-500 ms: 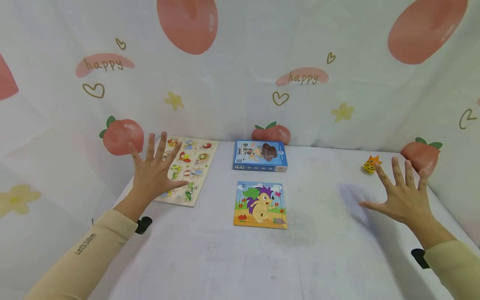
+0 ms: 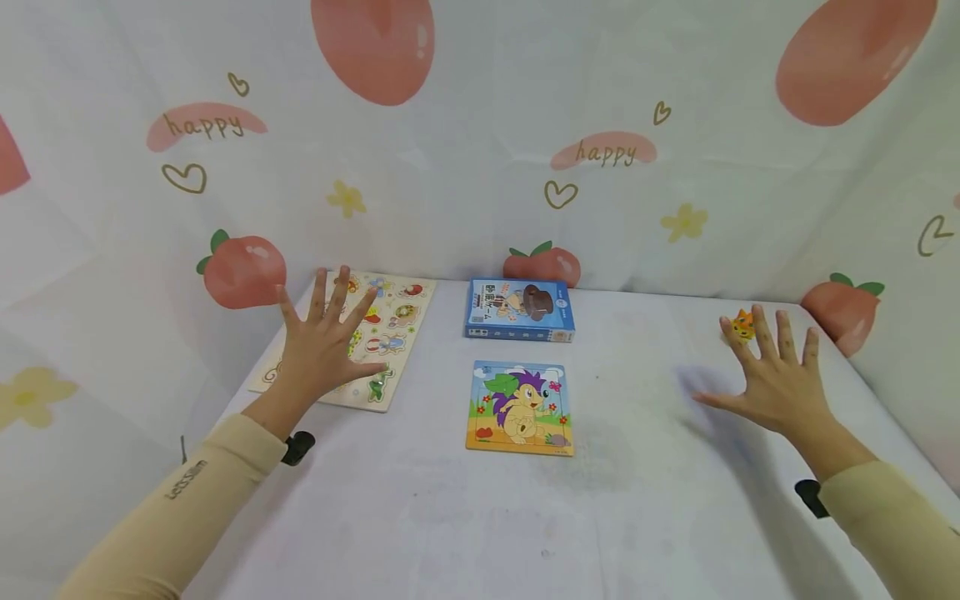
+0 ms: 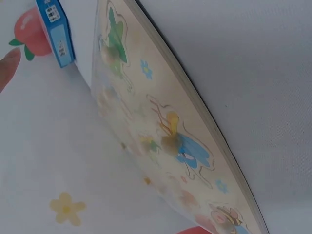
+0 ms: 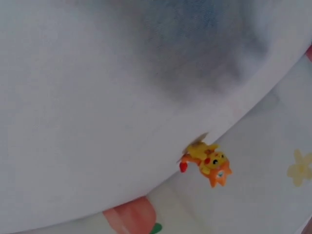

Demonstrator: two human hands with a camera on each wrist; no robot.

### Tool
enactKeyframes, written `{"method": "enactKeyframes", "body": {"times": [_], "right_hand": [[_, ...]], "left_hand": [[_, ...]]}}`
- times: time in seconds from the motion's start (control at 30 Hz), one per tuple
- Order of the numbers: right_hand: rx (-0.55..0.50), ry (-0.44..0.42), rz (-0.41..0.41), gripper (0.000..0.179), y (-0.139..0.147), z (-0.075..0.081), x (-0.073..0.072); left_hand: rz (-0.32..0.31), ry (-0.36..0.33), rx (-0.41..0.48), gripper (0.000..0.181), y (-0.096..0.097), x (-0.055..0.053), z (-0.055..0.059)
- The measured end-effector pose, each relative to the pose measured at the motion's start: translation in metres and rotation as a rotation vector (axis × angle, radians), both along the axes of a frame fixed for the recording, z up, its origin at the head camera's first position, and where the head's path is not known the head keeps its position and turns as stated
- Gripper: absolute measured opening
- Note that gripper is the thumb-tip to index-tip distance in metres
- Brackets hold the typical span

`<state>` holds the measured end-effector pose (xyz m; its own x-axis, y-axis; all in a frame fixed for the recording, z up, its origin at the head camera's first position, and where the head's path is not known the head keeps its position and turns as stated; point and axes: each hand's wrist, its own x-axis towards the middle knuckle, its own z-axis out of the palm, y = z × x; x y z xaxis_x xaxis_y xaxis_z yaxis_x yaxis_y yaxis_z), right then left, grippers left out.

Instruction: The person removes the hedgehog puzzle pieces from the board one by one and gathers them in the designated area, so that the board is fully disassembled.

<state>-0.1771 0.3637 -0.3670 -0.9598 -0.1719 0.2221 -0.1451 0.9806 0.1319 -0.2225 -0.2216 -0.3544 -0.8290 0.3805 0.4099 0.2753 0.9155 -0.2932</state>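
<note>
My left hand (image 2: 318,346) is spread wide in the air and overlaps a wooden knob puzzle board (image 2: 401,354) with insect pieces in the head view. That board fills the middle of the left wrist view, where one fingertip (image 3: 9,66) shows at the left edge. On the right, my other hand (image 2: 780,387) hovers with its fingers fanned, holding nothing. Just behind its fingers stands a small yellow and orange figurine (image 2: 743,324), partly hidden by them; the right wrist view has the whole figurine (image 4: 207,158).
Between the hands, a hedgehog picture puzzle (image 2: 520,408) lies flat on the white-covered table (image 2: 495,525). Behind it is a blue game box (image 2: 519,310). A white curtain (image 2: 480,150) printed with peaches hangs along the back.
My right hand has moved left and slightly up, its fingers now overlapping the figurine. The left hand has shifted a little to the right. Both stay spread.
</note>
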Motion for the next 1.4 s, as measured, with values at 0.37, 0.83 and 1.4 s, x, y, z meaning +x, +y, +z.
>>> {"method": "enactKeyframes", "body": {"times": [0.37, 0.83, 1.4], "right_hand": [[-0.014, -0.004, 0.094, 0.113, -0.044, -0.003, -0.015], [-0.178, -0.081, 0.149, 0.113, -0.102, -0.019, -0.042], [-0.378, -0.326, 0.24, 0.095, -0.172, -0.031, -0.061]], "left_hand": [[-0.06, -0.063, 0.022, 0.111, 0.031, 0.006, -0.003], [-0.14, -0.235, 0.042, 0.111, 0.078, 0.014, -0.015], [-0.186, -0.496, 0.107, 0.108, 0.119, 0.024, -0.035]]}}
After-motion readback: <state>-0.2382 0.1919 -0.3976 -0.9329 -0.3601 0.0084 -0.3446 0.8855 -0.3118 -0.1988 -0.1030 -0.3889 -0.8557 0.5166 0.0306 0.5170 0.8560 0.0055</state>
